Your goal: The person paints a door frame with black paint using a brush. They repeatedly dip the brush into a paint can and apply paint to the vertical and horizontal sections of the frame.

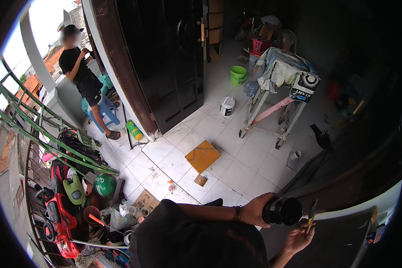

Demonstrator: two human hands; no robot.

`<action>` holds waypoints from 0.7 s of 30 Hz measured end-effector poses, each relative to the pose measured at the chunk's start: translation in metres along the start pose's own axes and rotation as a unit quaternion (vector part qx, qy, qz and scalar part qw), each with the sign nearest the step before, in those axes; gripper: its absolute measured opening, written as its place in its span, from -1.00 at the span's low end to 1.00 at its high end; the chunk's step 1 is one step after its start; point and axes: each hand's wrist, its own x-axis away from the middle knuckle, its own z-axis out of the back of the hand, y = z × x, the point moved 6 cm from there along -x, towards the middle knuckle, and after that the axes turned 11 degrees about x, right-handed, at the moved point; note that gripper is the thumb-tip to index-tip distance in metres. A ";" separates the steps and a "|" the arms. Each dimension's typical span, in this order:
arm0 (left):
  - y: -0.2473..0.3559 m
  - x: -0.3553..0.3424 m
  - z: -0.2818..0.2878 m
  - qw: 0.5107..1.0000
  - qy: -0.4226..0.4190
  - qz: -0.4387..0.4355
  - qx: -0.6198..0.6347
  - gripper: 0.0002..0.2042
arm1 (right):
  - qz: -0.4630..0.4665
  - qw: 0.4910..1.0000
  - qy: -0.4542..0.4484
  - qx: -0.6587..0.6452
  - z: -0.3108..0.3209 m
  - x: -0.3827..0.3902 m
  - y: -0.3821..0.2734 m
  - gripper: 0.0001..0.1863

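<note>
Container (282,211), black, smooth and cylindrical, sits at lower right in the head view, its round end facing right; your left hand (256,209) grasps its side. Your right hand (298,239) grips a yellow-handled tool (311,219) just beside it, long axis near upright, thin flat end pointing up. Beyond, a yellow-brown board (203,156) lies on pale tiles (241,178); a white bucket (227,107) and cloth-draped stand (272,110) obstruct the floor behind.

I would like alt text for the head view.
A person's left hand holds a black container, the right hand a yellow-handled tool. Beyond, a brown panel lies on floor tiles; another person stands at upper left.
</note>
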 end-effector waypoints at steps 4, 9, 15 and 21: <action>0.002 0.002 -0.014 1.000 -0.003 0.016 0.014 -0.04 | 0.000 1.000 0.004 0.024 0.006 0.012 -0.015 -0.69; -0.007 0.001 -0.023 1.000 0.001 0.001 0.031 -0.01 | 0.000 1.000 0.015 0.022 0.003 0.023 -0.026 -0.70; -0.025 -0.018 -0.029 0.997 -0.043 0.032 0.054 0.02 | 0.021 0.998 0.022 0.051 0.001 0.025 -0.030 -0.70; -0.057 -0.047 -0.018 0.996 -0.064 0.034 0.051 0.01 | 0.057 0.990 0.095 0.092 0.010 0.005 -0.029 -0.71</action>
